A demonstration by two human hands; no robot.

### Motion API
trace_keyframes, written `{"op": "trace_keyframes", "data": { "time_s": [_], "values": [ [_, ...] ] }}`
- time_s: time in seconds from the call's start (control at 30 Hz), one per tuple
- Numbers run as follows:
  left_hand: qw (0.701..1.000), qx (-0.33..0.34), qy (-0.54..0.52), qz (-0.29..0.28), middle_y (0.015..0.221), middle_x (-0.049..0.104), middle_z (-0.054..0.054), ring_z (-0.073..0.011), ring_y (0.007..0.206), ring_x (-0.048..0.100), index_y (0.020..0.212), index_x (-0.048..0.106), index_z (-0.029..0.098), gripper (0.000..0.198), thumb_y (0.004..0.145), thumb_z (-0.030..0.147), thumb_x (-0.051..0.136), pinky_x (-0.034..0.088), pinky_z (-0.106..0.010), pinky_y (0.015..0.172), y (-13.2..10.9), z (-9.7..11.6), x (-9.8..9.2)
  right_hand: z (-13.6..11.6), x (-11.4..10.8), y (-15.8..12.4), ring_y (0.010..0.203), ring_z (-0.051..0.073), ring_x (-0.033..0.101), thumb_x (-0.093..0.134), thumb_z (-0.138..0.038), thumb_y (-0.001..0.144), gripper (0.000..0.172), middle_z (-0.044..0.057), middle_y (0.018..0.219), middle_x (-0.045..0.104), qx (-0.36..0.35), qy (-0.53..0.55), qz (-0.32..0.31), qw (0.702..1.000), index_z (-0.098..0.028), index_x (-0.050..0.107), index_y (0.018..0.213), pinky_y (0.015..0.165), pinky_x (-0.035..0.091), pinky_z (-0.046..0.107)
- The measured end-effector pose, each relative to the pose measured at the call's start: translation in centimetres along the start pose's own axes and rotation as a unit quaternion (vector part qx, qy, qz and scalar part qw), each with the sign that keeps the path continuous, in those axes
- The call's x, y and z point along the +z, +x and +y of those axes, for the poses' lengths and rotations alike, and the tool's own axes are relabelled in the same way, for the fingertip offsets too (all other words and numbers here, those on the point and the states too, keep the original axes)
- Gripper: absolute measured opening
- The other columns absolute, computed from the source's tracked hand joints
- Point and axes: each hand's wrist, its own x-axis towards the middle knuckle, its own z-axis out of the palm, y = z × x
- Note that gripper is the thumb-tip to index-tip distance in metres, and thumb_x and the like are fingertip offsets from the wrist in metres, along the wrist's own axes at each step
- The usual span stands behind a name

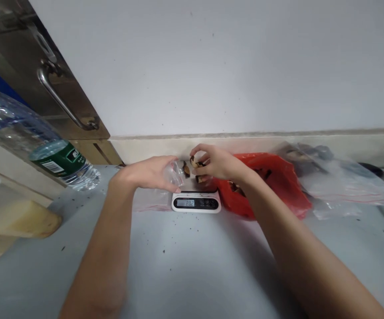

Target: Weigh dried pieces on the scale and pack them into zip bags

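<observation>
A small white kitchen scale with a lit display sits on the grey counter near the wall. My left hand grips a clear plastic bag held open above the scale. My right hand is closed around several brown dried pieces, right at the bag's mouth. A red plastic bag with more brown pieces lies just right of the scale, under my right wrist.
Clear zip bags with dark contents lie at the right along the wall. A plastic water bottle lies on its side at the left, below a metal cabinet door handle. Dark crumbs dot the grey counter.
</observation>
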Motion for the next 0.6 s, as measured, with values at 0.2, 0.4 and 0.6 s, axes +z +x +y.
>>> {"op": "trace_keyframes", "data": {
  "time_s": [0.2,0.4,0.6],
  "values": [
    [0.998,0.022,-0.045,0.026,0.145,0.064,-0.011,-0.0344,0.128,0.062,0.138,0.052,0.023,0.077,0.075,0.063,0.073,0.051,-0.037,0.098,-0.1,0.4,0.0,0.1,-0.4,0.2,0.07,0.015,0.068,0.073,-0.014,0.078,0.034,-0.002,0.086,0.068,-0.147,0.068,-0.037,0.986,-0.025,0.057,0.106,0.067,0.06,0.031],
    [0.991,0.068,-0.105,0.055,0.142,0.063,-0.012,-0.0335,0.128,0.062,0.142,0.048,0.023,0.077,0.08,0.061,0.072,0.051,-0.038,0.098,-0.3,0.7,0.0,-0.1,0.6,0.3,0.076,0.016,0.067,0.072,-0.019,0.078,0.036,-0.004,0.083,0.064,-0.224,0.117,-0.009,0.967,-0.027,0.047,0.103,0.065,0.058,0.03],
    [0.99,0.049,-0.123,0.055,0.146,0.061,-0.013,-0.0309,0.125,0.064,0.15,0.044,0.023,0.084,0.081,0.062,0.071,0.051,-0.036,0.097,-0.5,0.3,-0.1,-0.9,0.4,0.0,0.104,0.023,0.071,0.073,-0.022,0.08,0.012,0.007,0.106,0.074,-0.26,0.051,-0.009,0.964,-0.021,0.065,0.089,0.086,0.06,0.038]
  ]
}}
